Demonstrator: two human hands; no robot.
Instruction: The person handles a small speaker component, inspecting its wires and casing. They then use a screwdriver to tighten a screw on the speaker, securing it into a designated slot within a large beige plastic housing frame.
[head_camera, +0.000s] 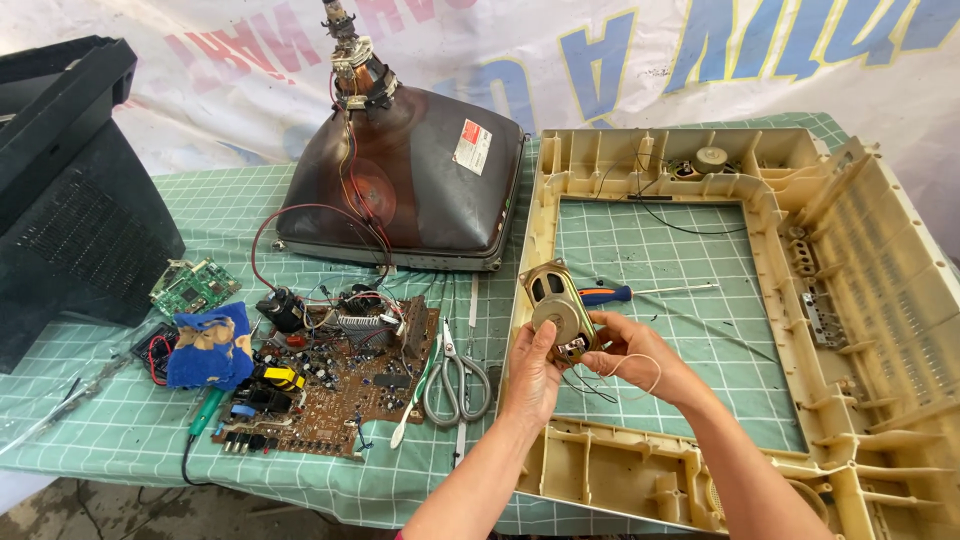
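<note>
1. The oval speaker (556, 305), a small driver with a metal frame and a round magnet on its back, is held up over the left rail of the cream television front frame (860, 250), magnet side toward the camera, tilted a little to the left.

2. The left hand (532, 375) grips the speaker's lower edge from below, thumb on the magnet side and fingers curled behind; it is closed around the frame.

3. The right hand (632, 355) pinches at the terminal tab on the speaker's lower right, fingertips closed on or beside it. Thin wires (640, 372) loop out from there over the right palm and down toward the frame; whether they are fastened to the terminal is too small to tell.

4. As I judge it, the step in hand is work at the speaker's leads with the driver already out of its seat. The next move calls for a steady left grip while the right fingertips handle the thin wire without bending the tab.

5. Just behind the speaker a screwdriver (640, 293) with a blue and orange handle lies on the green checked cloth (120, 430) inside the frame opening.

6. Left of the frame lie scissors (457, 378), a brown circuit board (330, 385), and farther back the bare picture tube (410, 190).
</note>
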